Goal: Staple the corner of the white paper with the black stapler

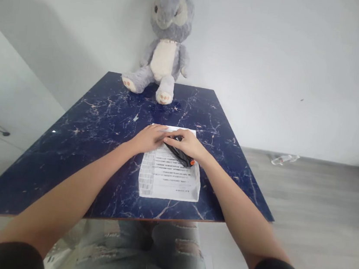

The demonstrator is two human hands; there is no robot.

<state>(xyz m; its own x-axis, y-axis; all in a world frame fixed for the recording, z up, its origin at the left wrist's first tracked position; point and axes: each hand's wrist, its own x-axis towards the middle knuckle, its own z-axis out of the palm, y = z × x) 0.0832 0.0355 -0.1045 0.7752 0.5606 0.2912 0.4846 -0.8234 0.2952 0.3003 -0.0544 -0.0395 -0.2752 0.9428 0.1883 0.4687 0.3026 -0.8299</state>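
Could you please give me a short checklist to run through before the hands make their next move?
1. White printed paper fully on the blue marbled table: ok.
2. Left hand on the paper's far part: ok.
3. Right hand on the long black tool with an orange end: ok.
4. Tool's far end touching the paper: cannot tell, hands cover it.
5. Grey plush rabbit apart from the paper: ok.
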